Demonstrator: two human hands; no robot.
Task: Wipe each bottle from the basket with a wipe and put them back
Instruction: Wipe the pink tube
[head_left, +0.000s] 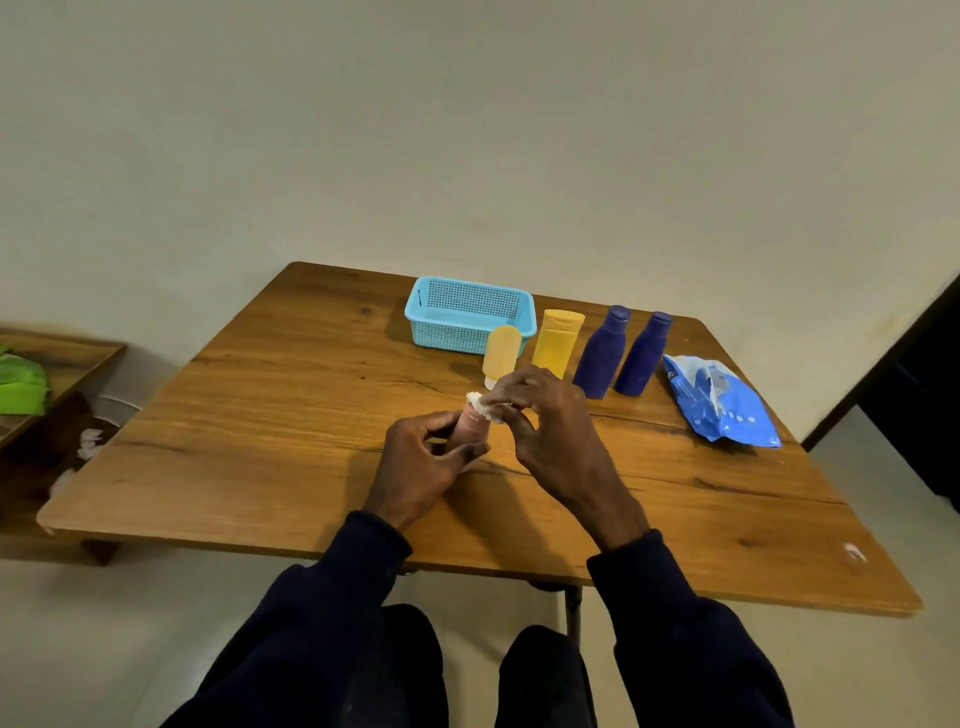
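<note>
- Wooden desk (291, 415), brown with dark grain lines; carries every item below except the last entry.
- Pale blue plastic basket (470, 332), perforated walls, at the far side of the desk; taken as the reference for all places here.
- Pale orange bottle (501, 353), standing cap-down, just in front of the basket's near right corner; whether it touches the wall cannot be told.
- Yellow bottle (556, 343), upright with a flat cap on top, just right of that same corner, outside the basket.
- First dark blue bottle (602, 353), upright, right of the basket, beyond the yellow bottle.
- Second dark blue bottle (641, 356), upright, just beside the first and further right of the basket.
- Blue and white wipes pack (722, 400), lying flat, furthest right of the basket.
- Pinkish bottle (470, 428), small, outside the basket and well in front of it towards the person; tilted, its upper end pointing towards the basket.
- White wipe (485, 405), crumpled, pressed against the upper end of the pinkish bottle.
- Left hand (421, 462): fingers (467, 452) curled round the lower body of the pinkish bottle, gripping it.
- Right hand (545, 415): fingers (511, 387) pinch the wipe between thumb and forefinger; the other fingers are loosely bent below.
- Dark sleeves (363, 551), one on each forearm, nearer the person than the basket.
- Wooden shelf (78, 358), off the desk, far left of the basket; a bright green object (21, 384) lies on it.
</note>
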